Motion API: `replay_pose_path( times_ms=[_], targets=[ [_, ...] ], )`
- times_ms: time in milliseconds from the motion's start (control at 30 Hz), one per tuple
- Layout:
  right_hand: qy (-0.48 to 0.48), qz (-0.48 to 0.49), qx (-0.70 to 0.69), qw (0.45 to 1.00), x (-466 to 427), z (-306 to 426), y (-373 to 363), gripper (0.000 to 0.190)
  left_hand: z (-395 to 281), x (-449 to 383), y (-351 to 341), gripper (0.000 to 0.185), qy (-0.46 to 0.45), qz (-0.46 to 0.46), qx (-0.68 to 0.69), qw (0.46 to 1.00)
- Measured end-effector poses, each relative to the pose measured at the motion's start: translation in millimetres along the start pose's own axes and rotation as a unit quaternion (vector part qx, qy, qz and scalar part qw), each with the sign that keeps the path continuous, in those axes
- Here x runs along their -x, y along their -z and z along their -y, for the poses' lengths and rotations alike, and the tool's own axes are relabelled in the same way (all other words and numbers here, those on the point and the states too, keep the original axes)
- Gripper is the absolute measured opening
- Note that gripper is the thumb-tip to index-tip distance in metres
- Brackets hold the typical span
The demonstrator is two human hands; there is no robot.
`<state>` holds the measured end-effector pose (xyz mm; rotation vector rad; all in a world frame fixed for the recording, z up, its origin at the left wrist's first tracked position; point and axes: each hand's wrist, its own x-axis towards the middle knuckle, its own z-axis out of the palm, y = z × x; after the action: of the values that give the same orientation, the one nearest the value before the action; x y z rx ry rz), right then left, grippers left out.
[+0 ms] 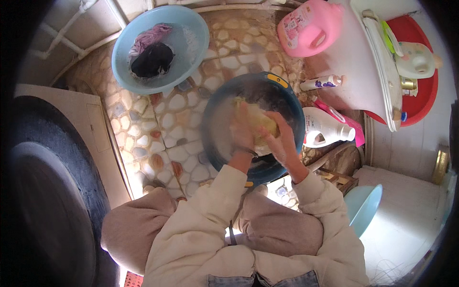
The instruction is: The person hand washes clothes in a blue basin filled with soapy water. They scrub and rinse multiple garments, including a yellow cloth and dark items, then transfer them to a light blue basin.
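Between my two hands is a bunched yellow-green cloth (267,127), gripped above a dark blue basin (265,176) with yellow handle grips. My left hand (242,125) wraps its left side, with a dark band at the wrist. On the cloth's right side, the fingers of my right hand (281,138) are curled, wet and sudsy. A hazy patch blurs the left half of the basin and part of my left hand. Something dark lies in the basin below the cloth, its kind unclear.
A light blue basin (193,64) holds pink and black cloth in water. Right of the dark basin stand a white bottle (317,127), a spray-type bottle (321,83) and a pink detergent jug (312,28). A red basin (426,97) lies beyond. At left is a dark round tub (71,143).
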<state>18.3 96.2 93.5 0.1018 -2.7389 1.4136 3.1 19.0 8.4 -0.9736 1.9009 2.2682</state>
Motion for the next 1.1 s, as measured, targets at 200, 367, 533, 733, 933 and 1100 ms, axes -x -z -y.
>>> replay_pose_path(
  times_ms=[200, 367, 533, 733, 933, 1100],
  targets=[
    [-0.096, 0.14, 0.283, 0.944, -31, 14, 0, 0.02, 20, 0, 8, 0.038, 0.115, 0.279, 0.252, 0.919],
    [0.257, 0.054, 0.232, 0.937, 8, 14, -10, 0.025, 76, -1, -11, 0.036, 0.18, 0.22, 0.417, 0.863],
    [-0.069, 0.134, 0.36, 0.921, -24, -31, -5, 0.014, 4, 21, 14, 0.03, -0.188, 0.145, -0.251, 0.938],
    [-0.048, 0.075, 0.241, 0.966, -22, -12, 3, 0.034, -13, 17, 21, 0.027, -0.29, 0.135, -0.425, 0.847],
    [0.119, -0.001, 0.241, 0.963, 8, 28, 5, 0.038, -16, 18, 9, 0.024, -0.19, 0.142, -0.173, 0.956],
    [-0.146, 0.0, 0.155, 0.977, -29, -41, 13, 0.038, 25, 9, -1, 0.029, -0.008, 0.127, 0.098, 0.987]
  ],
)
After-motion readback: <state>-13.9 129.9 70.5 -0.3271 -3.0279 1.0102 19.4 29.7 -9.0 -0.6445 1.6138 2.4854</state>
